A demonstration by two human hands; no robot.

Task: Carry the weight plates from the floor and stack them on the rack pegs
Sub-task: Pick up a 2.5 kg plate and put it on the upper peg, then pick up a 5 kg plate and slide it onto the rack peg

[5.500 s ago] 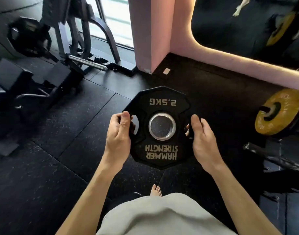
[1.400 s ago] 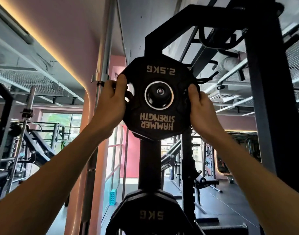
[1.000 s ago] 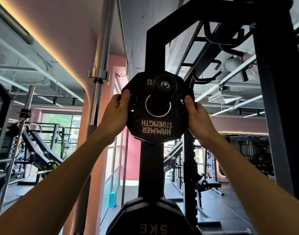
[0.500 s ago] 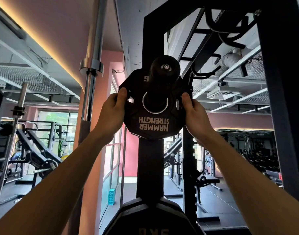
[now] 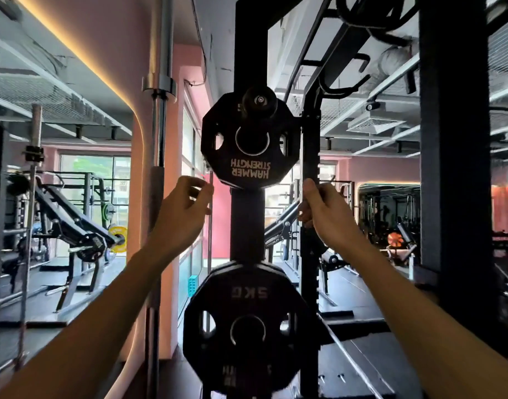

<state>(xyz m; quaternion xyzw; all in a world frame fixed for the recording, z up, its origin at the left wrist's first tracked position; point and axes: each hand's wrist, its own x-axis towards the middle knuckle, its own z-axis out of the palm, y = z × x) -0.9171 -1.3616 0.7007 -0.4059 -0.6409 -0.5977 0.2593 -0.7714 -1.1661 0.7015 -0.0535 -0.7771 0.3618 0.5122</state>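
Observation:
The black 2.5 kg Hammer Strength plate (image 5: 250, 152) hangs on the upper rack peg (image 5: 259, 101), upside down, its lettering reversed. Under it a black 5 kg plate (image 5: 247, 318) sits on a lower peg of the same black rack post (image 5: 247, 223). My left hand (image 5: 182, 214) is just below and left of the upper plate, fingers loosely curled, holding nothing. My right hand (image 5: 326, 214) is below and right of it, also loosely curled and empty, in front of the notched upright. Neither hand touches the plate.
A chrome barbell (image 5: 157, 168) stands upright left of the post. A thick black rack column (image 5: 454, 168) rises at the right. Benches and racks with coloured plates (image 5: 117, 234) fill the room behind, with black rubber floor below.
Both hands have let go of the 2.5 kg plate and dropped below it. The plate now hangs on the upper peg by itself.

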